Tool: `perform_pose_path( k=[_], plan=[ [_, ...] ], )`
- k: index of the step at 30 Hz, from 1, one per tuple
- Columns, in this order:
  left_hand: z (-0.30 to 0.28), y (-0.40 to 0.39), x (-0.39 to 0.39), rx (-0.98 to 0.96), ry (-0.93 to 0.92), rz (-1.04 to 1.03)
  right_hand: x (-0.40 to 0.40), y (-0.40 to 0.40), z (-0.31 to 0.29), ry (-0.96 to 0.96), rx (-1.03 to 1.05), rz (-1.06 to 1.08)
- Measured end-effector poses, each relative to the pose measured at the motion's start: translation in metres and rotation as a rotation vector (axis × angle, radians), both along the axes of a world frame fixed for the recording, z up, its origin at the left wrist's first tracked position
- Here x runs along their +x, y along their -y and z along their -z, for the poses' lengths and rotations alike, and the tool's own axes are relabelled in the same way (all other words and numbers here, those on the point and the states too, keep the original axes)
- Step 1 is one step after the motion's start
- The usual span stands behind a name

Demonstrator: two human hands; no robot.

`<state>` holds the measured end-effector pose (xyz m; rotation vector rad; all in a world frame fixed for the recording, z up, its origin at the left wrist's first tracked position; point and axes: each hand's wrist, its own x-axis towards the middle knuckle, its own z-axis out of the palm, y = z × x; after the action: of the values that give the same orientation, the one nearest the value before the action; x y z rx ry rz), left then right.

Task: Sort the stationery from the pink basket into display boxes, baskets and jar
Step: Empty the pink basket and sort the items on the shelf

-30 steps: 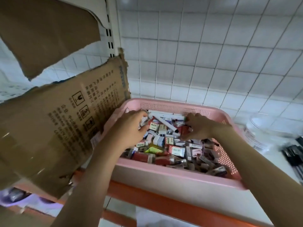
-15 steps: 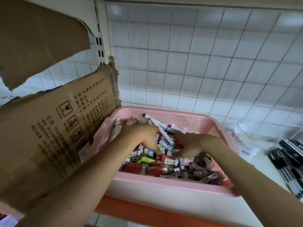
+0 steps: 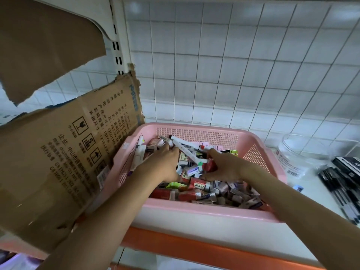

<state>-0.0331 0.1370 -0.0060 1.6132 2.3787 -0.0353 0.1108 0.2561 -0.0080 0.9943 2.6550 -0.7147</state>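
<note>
- The pink basket (image 3: 196,131) sits on the white shelf (image 3: 194,227), heaped with small boxed erasers, lead cases and white markers.
- We judge this stationery light, stiff and smooth; the long white marker (image 3: 187,151) lying on top of the heap is best pinched mid-barrel, the little boxes by their flat sides.
- Our left hand (image 3: 161,164) reaches palm-down into the heap, fingers curled among the items; whether they grip anything we cannot tell.
- Our right hand (image 3: 224,166) comes in beside it, fingers curled around a red item (image 3: 209,165) near the marker's green tip.
- A clear jar (image 3: 298,152) stands to the right, black pens (image 3: 341,184) beyond it, a torn cardboard box (image 3: 64,156) to the left.
</note>
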Motion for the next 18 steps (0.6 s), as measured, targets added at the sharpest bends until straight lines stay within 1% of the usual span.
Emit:
perform_pose_path(
  k=[3, 6, 9, 13, 16, 18],
  plan=[
    [-0.002, -0.003, -0.002, -0.012, 0.016, 0.0, 0.002, -0.004, 0.001, -0.039, 0.045, -0.029],
    [-0.006, -0.009, -0.004, -0.07, 0.061, -0.023, 0.01, -0.009, -0.003, -0.072, 0.109, -0.044],
    [-0.013, -0.019, -0.004, -0.118, 0.036, -0.014, 0.021, -0.012, -0.009, -0.197, 0.167, 0.005],
    [-0.015, -0.031, 0.001, -0.222, 0.003, -0.006, 0.028, -0.006, -0.015, -0.309, 0.303, 0.075],
    [-0.015, -0.037, 0.004, -0.243, -0.025, 0.0, 0.033, -0.002, -0.015, -0.366, 0.301, 0.148],
    [-0.014, -0.039, 0.007, -0.23, -0.001, -0.014, 0.035, 0.0, -0.014, -0.373, 0.289, 0.168]
  ],
)
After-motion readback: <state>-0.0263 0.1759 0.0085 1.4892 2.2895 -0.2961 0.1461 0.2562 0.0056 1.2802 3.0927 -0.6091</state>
